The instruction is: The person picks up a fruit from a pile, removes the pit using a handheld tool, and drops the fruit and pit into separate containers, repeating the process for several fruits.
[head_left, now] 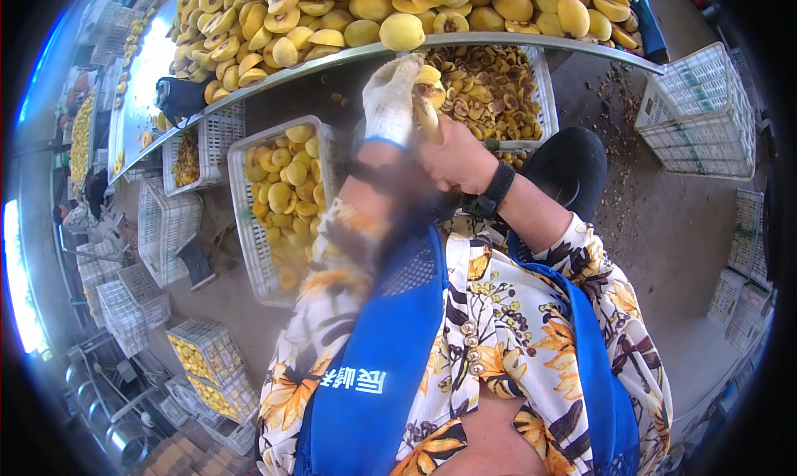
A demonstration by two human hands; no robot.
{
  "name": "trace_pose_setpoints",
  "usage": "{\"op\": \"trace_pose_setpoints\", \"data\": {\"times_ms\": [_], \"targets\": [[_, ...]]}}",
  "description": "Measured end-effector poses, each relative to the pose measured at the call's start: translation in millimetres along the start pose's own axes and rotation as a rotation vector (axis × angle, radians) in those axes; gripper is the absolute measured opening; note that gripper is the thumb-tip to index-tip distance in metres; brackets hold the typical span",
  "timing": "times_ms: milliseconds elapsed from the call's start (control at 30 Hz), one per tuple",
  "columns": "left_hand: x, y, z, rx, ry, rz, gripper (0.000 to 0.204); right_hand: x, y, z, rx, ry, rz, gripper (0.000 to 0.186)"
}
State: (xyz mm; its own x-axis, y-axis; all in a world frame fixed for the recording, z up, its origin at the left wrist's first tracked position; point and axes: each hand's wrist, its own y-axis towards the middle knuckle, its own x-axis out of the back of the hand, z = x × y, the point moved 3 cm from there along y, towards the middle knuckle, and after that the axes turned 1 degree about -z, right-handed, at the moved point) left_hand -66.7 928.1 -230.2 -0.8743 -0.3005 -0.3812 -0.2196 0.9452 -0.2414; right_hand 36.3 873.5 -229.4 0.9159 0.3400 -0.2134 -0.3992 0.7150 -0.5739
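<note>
My left hand [388, 97], in a white knitted glove, is closed around a yellow peach half [429, 76] just below the table edge. Against its brown-stained inner side rests a short tool with a pale handle [428, 121]; its working end is hidden at the fruit. My bare right hand [459, 154], with a black watch on the wrist, grips that handle. Right behind the hands is a white crate of peach pits and scraps [490, 94]. Peaches, many of them halved [282, 28], are heaped on the metal table [465, 39] above.
A white crate [249, 219] of peach halves stands left of my lap. Stacked crates [697, 115] are at the right, with scraps on the floor [618, 102] near them. More crates [170, 227] fill the left side. A dark boot [573, 165] is beside the scrap crate.
</note>
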Motion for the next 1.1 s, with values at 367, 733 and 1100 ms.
{"op": "trace_pose_setpoints", "data": {"times_ms": [367,733,1100], "targets": [[-3.7,0.6,-9.2,0.086,-0.332,0.269,0.029,11.1,25.4,-12.3,0.408,-0.122,0.342,0.013],[-9.8,6.2,-8.2,0.007,0.056,0.082,0.024,0.7,-3.9,3.0,-0.016,0.349,0.284,0.012],[-2.1,16.1,9.1,0.082,-0.004,0.149,0.019,7.4,5.6,-13.9,-0.053,0.761,0.581,0.010]]}}
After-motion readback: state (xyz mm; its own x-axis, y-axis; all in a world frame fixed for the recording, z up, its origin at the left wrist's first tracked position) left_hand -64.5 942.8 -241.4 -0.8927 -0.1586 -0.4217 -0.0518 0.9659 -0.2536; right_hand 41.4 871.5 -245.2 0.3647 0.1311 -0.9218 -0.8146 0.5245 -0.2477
